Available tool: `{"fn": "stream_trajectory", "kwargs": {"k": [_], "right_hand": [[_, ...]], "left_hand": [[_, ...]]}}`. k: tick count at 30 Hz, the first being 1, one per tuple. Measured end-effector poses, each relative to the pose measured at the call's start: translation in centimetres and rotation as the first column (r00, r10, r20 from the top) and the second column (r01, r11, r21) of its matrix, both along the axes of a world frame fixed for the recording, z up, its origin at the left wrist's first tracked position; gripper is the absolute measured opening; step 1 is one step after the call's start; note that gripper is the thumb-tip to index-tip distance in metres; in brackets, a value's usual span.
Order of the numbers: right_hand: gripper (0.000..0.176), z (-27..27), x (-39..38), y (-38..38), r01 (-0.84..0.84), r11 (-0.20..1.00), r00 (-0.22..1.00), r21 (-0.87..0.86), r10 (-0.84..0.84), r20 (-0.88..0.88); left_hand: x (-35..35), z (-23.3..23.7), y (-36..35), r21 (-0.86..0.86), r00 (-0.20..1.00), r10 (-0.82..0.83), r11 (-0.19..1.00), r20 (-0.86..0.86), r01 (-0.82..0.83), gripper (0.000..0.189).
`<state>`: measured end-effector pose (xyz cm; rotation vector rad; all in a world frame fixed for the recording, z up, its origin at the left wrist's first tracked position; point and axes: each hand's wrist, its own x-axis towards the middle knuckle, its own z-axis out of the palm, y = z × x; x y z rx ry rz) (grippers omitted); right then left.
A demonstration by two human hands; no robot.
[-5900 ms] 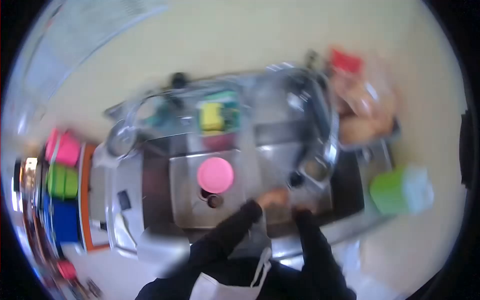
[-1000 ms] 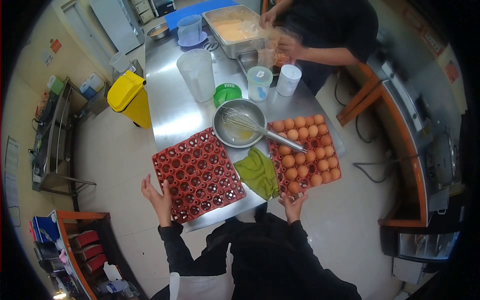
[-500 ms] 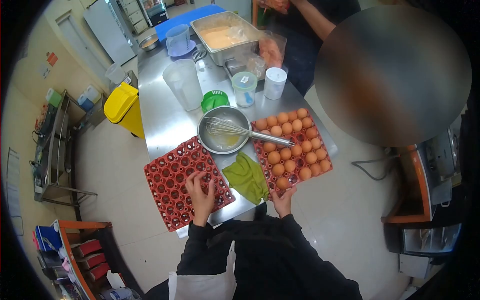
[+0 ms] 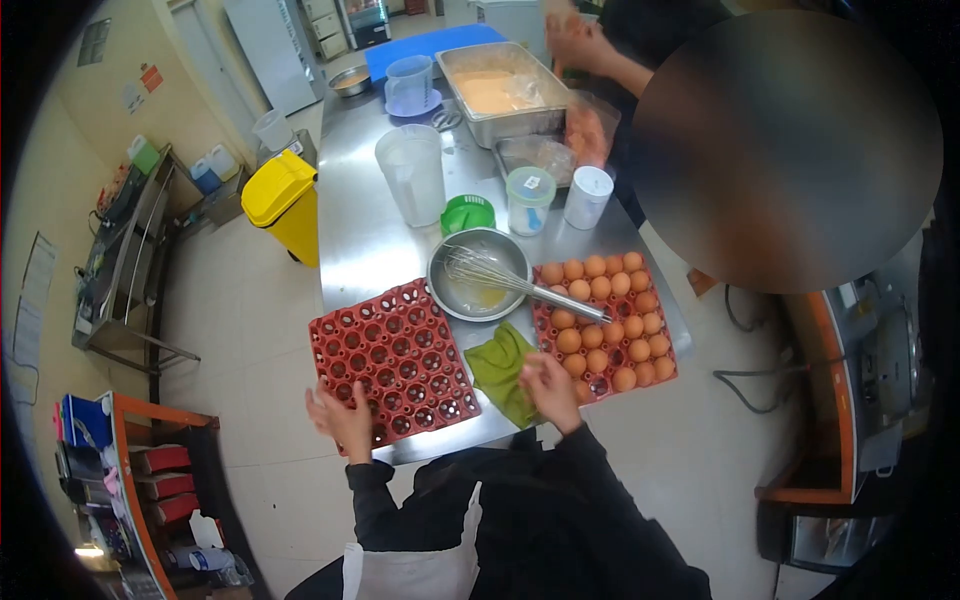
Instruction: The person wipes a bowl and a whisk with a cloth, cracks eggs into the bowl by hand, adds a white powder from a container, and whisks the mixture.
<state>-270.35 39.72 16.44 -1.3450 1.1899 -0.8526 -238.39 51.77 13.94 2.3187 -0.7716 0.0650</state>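
Observation:
My left hand is open, fingers spread, at the front left edge of a red plastic egg tray whose cups hold no eggs. My right hand holds nothing visible, its fingers bent but apart. It is over the right edge of a crumpled green cloth, beside a second red tray with many brown eggs. Behind the cloth, a metal bowl holds some clear yellowish liquid. A balloon whisk rests across the bowl, its handle over the eggs.
Behind the bowl stand a green plastic piece, a tall translucent jug, a lidded tub and a white canister. Farther back is a deep metal pan of orange mixture. Another person's hands are at the far right.
My left hand has moved from the tray's middle to its front left edge. My right hand has left the egg tray's corner and moved left over the cloth. The view has shifted.

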Motion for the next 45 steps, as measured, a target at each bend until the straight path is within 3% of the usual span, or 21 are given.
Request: {"fn": "stream_trajectory", "kwargs": {"k": [2, 5, 6, 9, 14, 16, 18, 20, 22, 25, 28, 31, 34, 38, 40, 45], "right_hand": [[0.045, -3.7, 3.4, -4.0, 0.052, 0.981, 0.98, 0.184, -0.086, 0.179], [0.051, -4.3, 7.4, -8.3, 0.236, 0.922, 0.904, 0.308, -0.324, 0.278], [0.049, -4.8, 8.2, -9.3, 0.263, 0.917, 0.895, 0.299, -0.348, 0.28], [0.035, -6.1, 9.0, -11.2, 0.39, 0.88, 0.841, 0.27, -0.46, 0.284], [0.028, -6.2, 7.9, -10.8, 0.429, 0.874, 0.837, 0.228, -0.48, 0.263], [0.031, -6.5, 8.4, -10.2, 0.481, 0.865, 0.831, 0.143, -0.502, 0.24], [0.031, -6.9, 7.2, -8.8, 0.48, 0.868, 0.842, 0.125, -0.496, 0.213], [0.031, -6.9, 7.2, -7.0, 0.471, 0.878, 0.862, 0.08, -0.478, 0.167], [0.03, -6.5, 6.9, -4.5, 0.422, 0.899, 0.886, 0.116, -0.437, 0.158], [0.028, -7.0, 6.7, -1.8, 0.378, 0.921, 0.918, 0.097, -0.387, 0.089], [0.027, -5.6, 6.3, -0.5, 0.36, 0.92, 0.921, 0.155, -0.377, 0.102], [0.03, -6.4, 5.5, -0.2, 0.34, 0.94, 0.938, 0.024, -0.341, 0.056], [0.029, -5.8, 5.0, 0.7, 0.283, 0.959, 0.959, -0.016, -0.283, -0.014], [0.029, -5.1, 4.8, 1.6, 0.199, 0.979, 0.979, -0.043, -0.2, -0.044], [0.029, -5.4, 4.7, 2.6, 0.175, 0.982, 0.984, -0.069, -0.177, -0.014], [0.032, -5.4, 4.4, 4.9, 0.061, 0.995, 0.998, 0.082, -0.061, 0.002]], "left_hand": [[1.9, -0.2, 1.9, 0.112, 0.972, 0.172, 0.981, -0.161, -0.155, 0.075], [5.2, -5.1, 3.8, 0.025, 0.931, 0.046, 0.999, -0.362, -0.039, 0.069], [5.9, -6.3, 4.1, -0.026, 0.9, -0.015, 1.0, -0.437, 0.004, 0.066], [6.2, -9.0, 4.1, -0.175, 0.917, -0.002, 0.982, -0.398, -0.075, 0.056], [9.2, -11.3, 4.3, -0.329, 0.87, -0.032, 0.932, -0.493, -0.152, 0.046], [11.3, -8.5, 3.2, -0.361, 0.77, -0.104, 0.916, -0.629, -0.172, 0.04], [13.5, -8.9, 1.7, -0.328, 0.885, -0.09, 0.942, -0.457, -0.074, 0.045], [18.1, -12.0, -0.7, -0.376, 0.886, -0.143, 0.926, -0.44, -0.037, 0.049], [20.3, -11.8, -3.7, -0.347, 0.835, -0.155, 0.937, -0.529, -0.046, 0.051], [22.6, -12.0, -8.6, -0.244, 0.911, -0.102, 0.97, -0.401, 0.002, 0.057], [23.8, -11.8, -12.7, -0.247, 0.891, -0.15, 0.968, -0.429, 0.044, 0.058], [22.5, -9.4, -15.2, -0.249, 0.855, -0.158, 0.968, -0.495, 0.035, 0.059], [21.5, -8.8, -17.5, -0.22, 0.929, -0.146, 0.973, -0.339, 0.073, 0.061], [18.0, -5.2, -18.2, -0.149, 0.904, -0.133, 0.986, -0.407, 0.078, 0.061], [18.1, -7.2, -18.8, -0.176, 0.93, -0.153, 0.979, -0.335, 0.097, 0.059], [16.8, -7.0, -18.5, -0.186, 0.908, -0.233, 0.966, -0.348, 0.177, 0.063]]}}
